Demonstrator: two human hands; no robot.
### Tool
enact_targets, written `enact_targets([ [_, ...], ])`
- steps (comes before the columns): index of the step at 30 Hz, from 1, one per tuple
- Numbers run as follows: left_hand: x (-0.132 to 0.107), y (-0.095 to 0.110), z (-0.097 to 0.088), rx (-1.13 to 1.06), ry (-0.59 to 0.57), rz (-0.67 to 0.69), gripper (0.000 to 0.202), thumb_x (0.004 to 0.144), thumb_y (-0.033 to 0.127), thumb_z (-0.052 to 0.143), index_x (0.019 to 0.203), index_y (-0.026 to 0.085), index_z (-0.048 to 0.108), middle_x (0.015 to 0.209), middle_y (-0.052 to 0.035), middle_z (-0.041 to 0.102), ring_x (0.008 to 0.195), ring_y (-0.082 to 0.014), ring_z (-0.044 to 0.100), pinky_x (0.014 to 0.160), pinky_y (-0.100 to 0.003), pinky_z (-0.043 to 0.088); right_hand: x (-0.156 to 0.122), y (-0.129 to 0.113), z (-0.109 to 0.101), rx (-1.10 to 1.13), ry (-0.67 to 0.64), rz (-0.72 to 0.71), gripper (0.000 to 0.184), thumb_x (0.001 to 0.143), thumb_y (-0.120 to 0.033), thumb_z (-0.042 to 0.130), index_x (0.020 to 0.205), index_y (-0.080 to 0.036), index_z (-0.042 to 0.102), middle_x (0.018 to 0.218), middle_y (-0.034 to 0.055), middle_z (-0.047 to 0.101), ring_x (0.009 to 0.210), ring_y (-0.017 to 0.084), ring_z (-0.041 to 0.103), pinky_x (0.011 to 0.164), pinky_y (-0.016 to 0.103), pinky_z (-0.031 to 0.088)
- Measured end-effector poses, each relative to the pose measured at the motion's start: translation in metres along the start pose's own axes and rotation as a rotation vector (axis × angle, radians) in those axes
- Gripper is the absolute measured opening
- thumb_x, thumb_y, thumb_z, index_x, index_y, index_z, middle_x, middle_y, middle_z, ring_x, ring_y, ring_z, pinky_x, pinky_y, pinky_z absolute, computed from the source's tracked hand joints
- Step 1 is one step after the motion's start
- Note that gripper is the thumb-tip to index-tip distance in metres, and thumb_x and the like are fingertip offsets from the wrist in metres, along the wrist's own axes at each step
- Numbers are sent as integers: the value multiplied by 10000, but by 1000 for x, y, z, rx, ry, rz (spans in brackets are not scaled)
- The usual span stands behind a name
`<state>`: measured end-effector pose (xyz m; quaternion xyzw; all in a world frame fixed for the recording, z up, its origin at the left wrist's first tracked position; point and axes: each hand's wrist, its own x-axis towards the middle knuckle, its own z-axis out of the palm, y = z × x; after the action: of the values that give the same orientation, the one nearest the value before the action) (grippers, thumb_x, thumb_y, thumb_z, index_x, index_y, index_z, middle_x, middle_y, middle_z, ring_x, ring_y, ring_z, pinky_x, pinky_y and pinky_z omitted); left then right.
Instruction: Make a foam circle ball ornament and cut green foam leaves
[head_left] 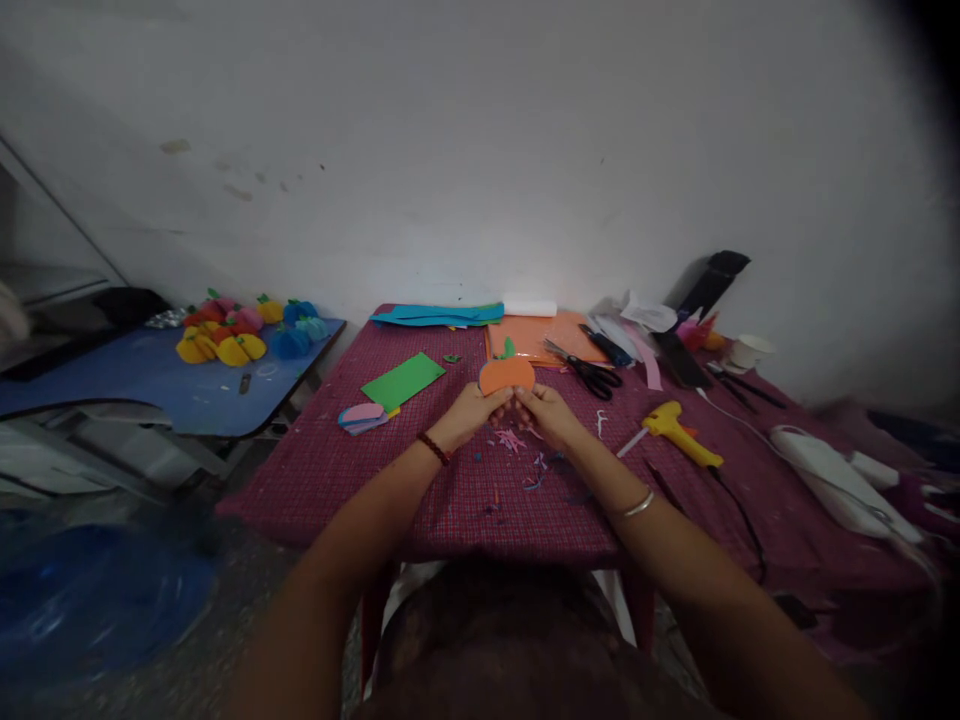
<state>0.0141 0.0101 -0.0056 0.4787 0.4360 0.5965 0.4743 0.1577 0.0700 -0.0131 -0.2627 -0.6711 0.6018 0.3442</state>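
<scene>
An orange foam pumpkin cutout (pixel 507 374) with a green leaf (pixel 509 347) at its top is held up over the table. My left hand (pixel 478 411) grips its lower left edge, and my right hand (pixel 546 412) pinches the lower right edge, thumbs close together. Pink and blue scraps (pixel 511 440) lie on the cloth just below the hands. To the left rest a green sheet (pixel 403 384) and a small pile of cut shapes (pixel 363 417) in pink and blue. Black-handled scissors (pixel 592 376) lie to the right, partly over an orange sheet pack (pixel 536 332).
A yellow glue gun (pixel 681 434) with a dark cord lies at the right, near a white power strip (pixel 832 480) and a paper cup (pixel 750 351). Blue sheets (pixel 439 314) lie along the wall. Finished colourful pumpkins (pixel 241 349) sit on a blue table (pixel 225 398) at left.
</scene>
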Motion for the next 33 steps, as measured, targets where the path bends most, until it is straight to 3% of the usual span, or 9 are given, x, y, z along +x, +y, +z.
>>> enact_targets([
  [7,1,2,-1,50,-10,20,375,691,478,710,667,114,623,547,-1,557,455,-94,473,456,-233,365,0,-1,-3,-83,64,-33,502,713,-674,617,659,-192,490,475,-65,431,407,69,347,427,226,285],
  [10,5,5,-7,53,63,72,391,711,510,685,737,124,626,613,10,567,511,-85,458,488,-219,345,0,1,-6,-151,56,-36,515,698,-677,632,646,-180,510,483,-51,458,421,75,371,429,224,276],
  [13,8,10,-13,57,100,119,429,709,555,666,673,139,569,607,37,505,555,-76,410,521,-209,315,0,1,-8,-211,49,-53,518,722,-680,603,680,-168,541,503,-44,464,443,84,381,439,223,283],
  [16,8,11,-14,89,50,117,480,666,547,710,542,151,469,535,56,385,529,-68,328,495,-215,232,-2,-3,-10,-258,65,-104,537,775,-697,518,756,-162,568,600,-20,509,523,101,427,494,230,334],
  [20,6,9,-11,117,-9,108,511,646,504,746,490,160,402,518,62,312,517,-62,270,487,-226,166,-4,-10,-10,-338,92,-171,518,830,-657,471,640,-176,498,596,-20,440,550,100,377,514,235,295],
  [27,4,8,-10,76,4,119,361,677,462,730,670,143,562,634,41,480,586,-78,408,552,-205,325,-6,-16,-6,-393,118,-238,502,874,-591,450,573,-193,399,563,-37,359,538,97,313,517,249,227],
  [33,4,7,-13,47,49,108,306,713,394,708,638,151,539,596,42,480,545,-72,409,513,-194,313,-5,-16,1,-303,84,-212,455,803,-571,568,598,-174,487,582,-35,416,573,98,374,540,230,279],
])
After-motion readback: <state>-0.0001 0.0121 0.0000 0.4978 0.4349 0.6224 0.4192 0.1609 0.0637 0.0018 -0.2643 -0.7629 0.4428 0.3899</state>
